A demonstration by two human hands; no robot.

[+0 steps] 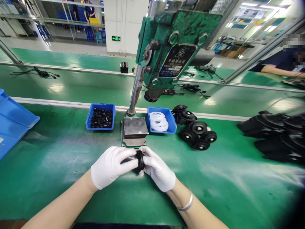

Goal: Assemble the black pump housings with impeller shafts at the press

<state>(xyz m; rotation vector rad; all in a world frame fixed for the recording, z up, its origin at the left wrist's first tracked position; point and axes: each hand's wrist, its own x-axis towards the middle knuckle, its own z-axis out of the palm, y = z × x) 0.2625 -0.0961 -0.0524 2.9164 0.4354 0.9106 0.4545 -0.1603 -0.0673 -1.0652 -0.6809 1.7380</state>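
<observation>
Both of my hands wear white gloves and meet at the near middle of the green bench. My left hand point(111, 167) and my right hand point(158, 171) together grip a black round wheel-like part point(139, 160), held on edge between the fingers. A dark cylindrical piece pokes out of the part toward my left hand. Just beyond the hands lies the grey metal base plate point(134, 128) of a green hand press point(175, 44).
A blue bin of small black bushings point(100, 117) sits left of the press, and a blue bin of white rings point(160, 121) to its right. Black wheels point(196, 132) lie further right, with black moulded parts point(278, 135) beyond. A blue tray point(10, 122) is far left. Another person's arm point(277, 69) rests at back right.
</observation>
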